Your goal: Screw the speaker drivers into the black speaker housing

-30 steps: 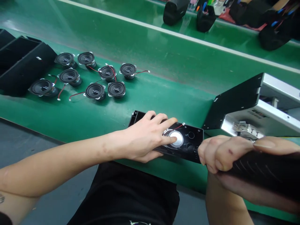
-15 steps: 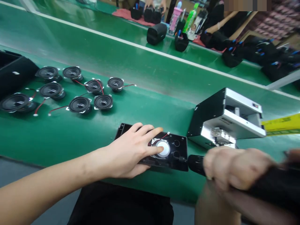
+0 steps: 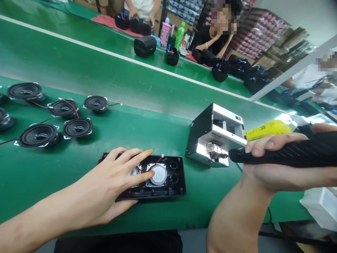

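Observation:
My left hand [image 3: 118, 179] lies across a black speaker housing [image 3: 179, 182], its fingers over the top and its thumb along the near side, steadying it on the bench. Two speaker drivers sit inside, backs up. One fingertip touches the round silver back of the right speaker driver [image 3: 159, 175]; the other driver is partly hidden under the fingers. A thin red wire with a white plug lies across the housing. My right hand [image 3: 268, 158] is closed around a black electric screwdriver [image 3: 297, 151], held level. Its tip meets the front outlet of the screw feeder [image 3: 202, 133].
Several loose speaker drivers [image 3: 77, 128] with red wires lie on the green bench [image 3: 137, 130] to the left. A yellow packet [image 3: 271, 129] is behind the screwdriver, a white box [image 3: 323, 207] at the right. Across the bench, co-workers handle black speaker cases [image 3: 144, 46] beside bottles [image 3: 180, 34].
My right hand has raised the electric screwdriver from the housing's right end to the screw feeder's outlet. My left hand stays on the housing. The view has swung right.

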Available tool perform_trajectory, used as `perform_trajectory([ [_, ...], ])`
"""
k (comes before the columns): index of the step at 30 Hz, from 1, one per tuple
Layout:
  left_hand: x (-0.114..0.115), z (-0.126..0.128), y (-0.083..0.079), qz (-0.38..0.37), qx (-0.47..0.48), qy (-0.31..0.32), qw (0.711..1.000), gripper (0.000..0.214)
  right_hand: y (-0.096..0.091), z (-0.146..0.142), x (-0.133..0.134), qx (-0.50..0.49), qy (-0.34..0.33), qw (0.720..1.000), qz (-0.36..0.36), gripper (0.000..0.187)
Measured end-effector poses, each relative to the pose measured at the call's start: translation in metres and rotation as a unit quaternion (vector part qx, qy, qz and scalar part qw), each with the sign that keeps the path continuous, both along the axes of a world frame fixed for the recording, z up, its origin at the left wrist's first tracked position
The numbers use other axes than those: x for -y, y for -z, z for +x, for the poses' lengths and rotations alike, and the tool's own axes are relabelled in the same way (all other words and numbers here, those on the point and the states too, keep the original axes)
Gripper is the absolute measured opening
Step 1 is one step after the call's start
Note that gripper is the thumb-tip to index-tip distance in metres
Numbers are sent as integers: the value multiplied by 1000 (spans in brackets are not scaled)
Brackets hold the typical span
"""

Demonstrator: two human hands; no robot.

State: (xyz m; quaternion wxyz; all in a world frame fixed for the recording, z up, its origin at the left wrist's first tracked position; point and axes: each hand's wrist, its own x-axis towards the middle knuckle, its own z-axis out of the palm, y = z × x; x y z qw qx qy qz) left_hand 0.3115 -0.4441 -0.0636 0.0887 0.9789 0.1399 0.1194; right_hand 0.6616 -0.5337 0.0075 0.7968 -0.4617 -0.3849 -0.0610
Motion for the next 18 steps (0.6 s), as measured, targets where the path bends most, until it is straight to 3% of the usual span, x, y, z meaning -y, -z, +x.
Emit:
perform_trajectory([
  [13, 0, 1, 1, -6, -5, 4, 1000, 64, 4, 2, 0, 24, -16, 1000, 12, 52],
  [18, 0, 0, 3, -10, -11, 3, 1000, 68, 2, 4, 10, -16, -44, 999, -25, 61],
])
